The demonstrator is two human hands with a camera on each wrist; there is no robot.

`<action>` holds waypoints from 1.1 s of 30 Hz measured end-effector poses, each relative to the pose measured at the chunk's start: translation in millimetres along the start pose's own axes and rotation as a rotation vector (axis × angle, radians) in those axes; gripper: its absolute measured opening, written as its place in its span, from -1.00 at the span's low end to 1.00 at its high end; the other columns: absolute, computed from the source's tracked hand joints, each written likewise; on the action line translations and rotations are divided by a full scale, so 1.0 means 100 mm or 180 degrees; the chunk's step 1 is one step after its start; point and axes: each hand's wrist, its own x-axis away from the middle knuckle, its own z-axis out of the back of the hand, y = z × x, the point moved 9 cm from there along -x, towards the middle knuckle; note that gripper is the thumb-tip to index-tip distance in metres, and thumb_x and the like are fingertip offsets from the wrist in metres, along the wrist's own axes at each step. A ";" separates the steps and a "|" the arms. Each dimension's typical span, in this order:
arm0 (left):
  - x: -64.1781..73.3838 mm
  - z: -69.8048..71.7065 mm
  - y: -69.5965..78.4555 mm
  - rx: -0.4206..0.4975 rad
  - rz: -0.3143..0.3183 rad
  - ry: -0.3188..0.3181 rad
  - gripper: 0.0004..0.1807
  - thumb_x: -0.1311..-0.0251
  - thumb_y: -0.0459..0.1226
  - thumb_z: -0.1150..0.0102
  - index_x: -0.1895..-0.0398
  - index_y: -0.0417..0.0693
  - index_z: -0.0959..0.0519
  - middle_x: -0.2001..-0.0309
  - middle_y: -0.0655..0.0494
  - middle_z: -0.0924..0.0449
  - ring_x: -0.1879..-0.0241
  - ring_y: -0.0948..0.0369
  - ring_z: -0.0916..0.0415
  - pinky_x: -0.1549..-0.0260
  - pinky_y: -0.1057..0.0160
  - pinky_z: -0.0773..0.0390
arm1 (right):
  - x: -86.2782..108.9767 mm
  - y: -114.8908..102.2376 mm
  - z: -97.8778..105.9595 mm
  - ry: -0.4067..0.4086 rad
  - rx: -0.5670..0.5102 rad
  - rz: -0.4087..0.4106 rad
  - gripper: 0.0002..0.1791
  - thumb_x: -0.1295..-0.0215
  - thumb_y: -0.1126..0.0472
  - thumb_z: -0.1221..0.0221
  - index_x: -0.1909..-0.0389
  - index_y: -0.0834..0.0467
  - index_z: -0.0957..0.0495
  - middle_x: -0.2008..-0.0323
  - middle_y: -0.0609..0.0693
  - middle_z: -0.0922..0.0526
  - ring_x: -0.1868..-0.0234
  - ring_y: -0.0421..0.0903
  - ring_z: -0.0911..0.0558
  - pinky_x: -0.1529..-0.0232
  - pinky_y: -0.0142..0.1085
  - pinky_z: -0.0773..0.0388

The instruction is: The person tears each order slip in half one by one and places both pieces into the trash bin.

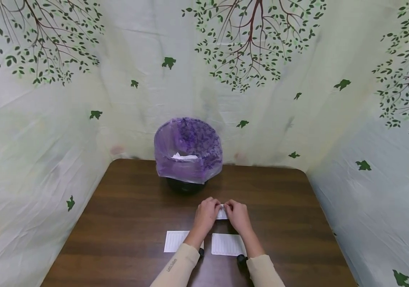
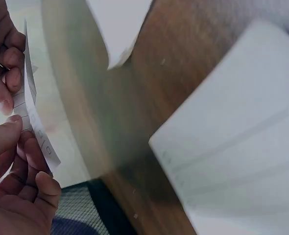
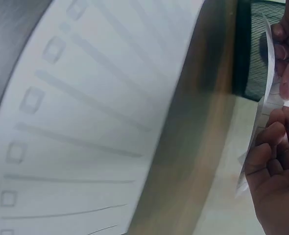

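Both hands pinch a small lined paper card (image 1: 222,213) between thumbs and fingertips, the left hand (image 1: 207,213) on its left side and the right hand (image 1: 238,214) on its right. In the left wrist view the held card (image 2: 34,115) appears nearly edge-on, with a row of small printed boxes. Two parts of the card (image 3: 263,115) overlap between the fingers in the right wrist view. Beneath the left forearm lies a lined card (image 1: 175,241), partly covered by it. Another lined card (image 1: 227,244) lies by the right wrist.
Toward the back of the brown wooden table (image 1: 125,207) stands a dark bin (image 1: 184,186) lined with a purple bag (image 1: 168,139). White paper (image 1: 184,156) shows inside it. A leaf-patterned cloth (image 1: 136,119) surrounds the table behind and at both sides.
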 end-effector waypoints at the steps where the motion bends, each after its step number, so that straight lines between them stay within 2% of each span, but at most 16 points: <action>1: 0.00 0.04 0.01 0.0003 -0.0029 0.0040 -0.95 -0.28 -0.27 -0.46 0.32 -0.05 -0.80 0.37 0.14 -0.69 0.30 0.08 -0.72 0.28 0.13 -0.70 | 0.00 -0.04 0.01 0.0011 -0.0029 0.0036 -0.89 -0.42 0.30 -0.32 0.34 0.19 -0.75 0.48 -0.01 -0.73 0.44 -0.19 -0.57 0.39 -0.35 -0.51; 7: 0.07 0.27 0.03 0.0109 -0.0143 0.0207 -0.94 -0.29 -0.29 -0.44 0.36 -0.03 -0.79 0.40 0.16 -0.66 0.36 0.13 -0.68 0.31 0.15 -0.66 | 0.02 -0.19 0.05 -0.0004 -0.0226 0.0031 -0.89 -0.42 0.29 -0.31 0.34 0.18 -0.74 0.48 -0.04 -0.72 0.45 -0.25 -0.53 0.40 -0.39 -0.48; 17: 0.16 0.61 0.08 0.0283 -0.0344 0.0517 -0.93 -0.29 -0.28 -0.44 0.36 -0.06 -0.79 0.41 0.16 -0.67 0.38 0.19 -0.67 0.29 0.19 -0.67 | 0.05 -0.35 0.08 -0.0335 -0.0871 -0.0218 -0.87 -0.47 0.25 -0.28 0.29 0.20 -0.73 0.50 -0.05 -0.65 0.46 -0.26 -0.51 0.40 -0.43 -0.46; 24: 0.19 0.71 0.07 0.0377 -0.0348 0.0614 -0.91 -0.30 -0.28 -0.45 0.36 -0.09 -0.80 0.40 0.15 -0.70 0.38 0.20 -0.67 0.28 0.21 -0.67 | 0.06 -0.39 0.03 -0.0447 -0.1323 -0.0377 -0.85 -0.47 0.27 -0.27 0.29 0.25 -0.71 0.50 0.03 -0.65 0.49 -0.28 -0.52 0.43 -0.45 -0.47; 29: 0.21 0.79 0.07 0.0448 -0.0390 0.0735 -0.92 -0.26 -0.30 -0.47 0.38 -0.09 -0.80 0.42 0.17 -0.70 0.40 0.22 -0.66 0.33 0.24 -0.64 | 0.08 -0.42 0.00 -0.0505 -0.1637 -0.0484 -0.85 -0.48 0.30 -0.26 0.27 0.33 -0.68 0.49 0.11 -0.64 0.48 -0.22 -0.52 0.44 -0.44 -0.46; 33: 0.20 0.84 0.06 0.0539 -0.0386 0.0806 -0.94 -0.24 -0.31 -0.48 0.38 -0.10 -0.80 0.44 0.17 -0.70 0.43 0.24 -0.64 0.37 0.28 -0.61 | 0.07 -0.44 -0.03 -0.0529 -0.1945 -0.0652 -0.84 -0.48 0.34 -0.24 0.26 0.40 -0.66 0.48 0.09 -0.62 0.49 -0.21 -0.50 0.44 -0.43 -0.45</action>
